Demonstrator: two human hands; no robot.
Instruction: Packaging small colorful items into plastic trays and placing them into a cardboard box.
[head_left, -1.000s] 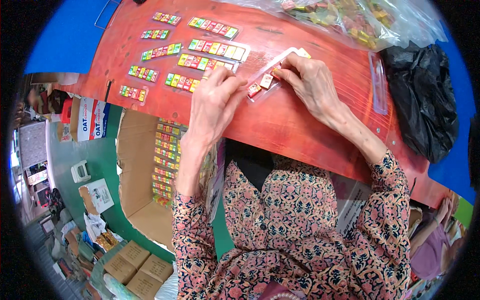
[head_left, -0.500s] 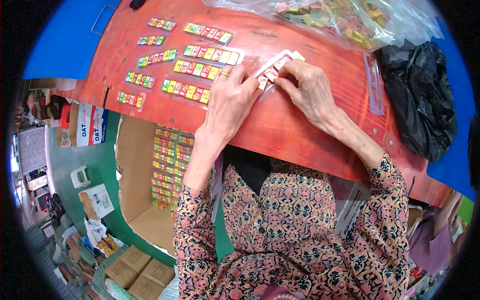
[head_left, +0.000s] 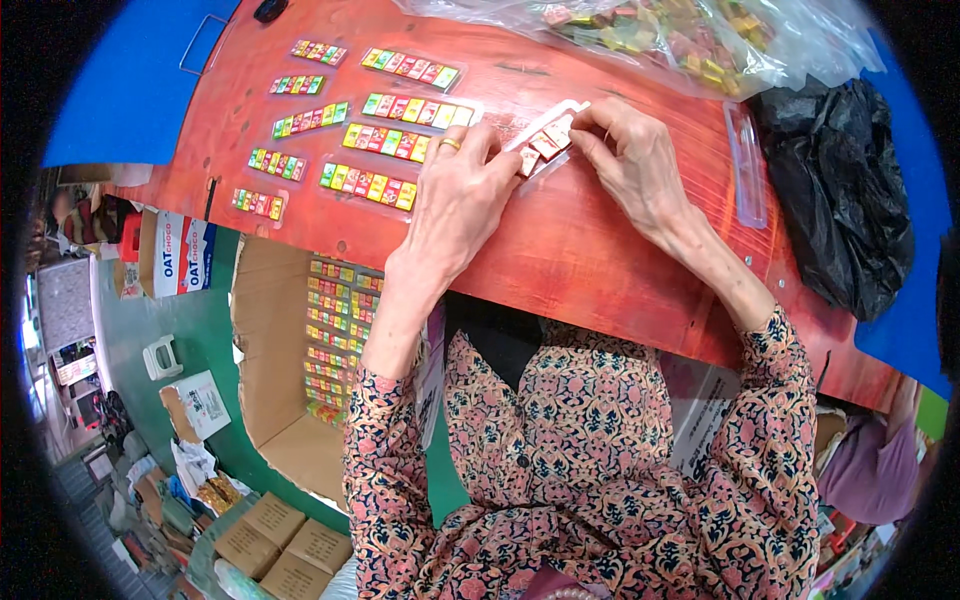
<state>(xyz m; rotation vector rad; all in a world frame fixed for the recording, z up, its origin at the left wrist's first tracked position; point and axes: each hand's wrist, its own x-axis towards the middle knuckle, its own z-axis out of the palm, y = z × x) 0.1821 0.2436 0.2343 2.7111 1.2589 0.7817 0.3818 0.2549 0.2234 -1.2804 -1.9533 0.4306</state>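
Note:
A small clear plastic tray (head_left: 544, 122) lies slanted on the red table in front of me, holding a few small whitish-and-red wrapped pieces (head_left: 549, 141). My left hand (head_left: 462, 190) has its thumb and fingers closed on the tray's near left end; a ring is on one finger. At the far right end, my right hand (head_left: 632, 165) bends its thumb and fingers together against the tray's last pieces. What lies between those fingertips is hidden. Just left of my left hand are filled trays (head_left: 368, 186) with rows of red, yellow and green pieces.
Shorter filled trays (head_left: 296, 122) line the table's left side. A clear bag of loose pieces (head_left: 690, 50) lies at the far right, near empty clear trays (head_left: 745, 165) and a black plastic bag (head_left: 840, 190). Below the table's left edge, a cardboard box (head_left: 272, 340) holds many filled trays.
My right hand has shifted slightly right along the tray. The yellow piece that showed beyond its fingertips is out of sight. My left hand stays on the near end.

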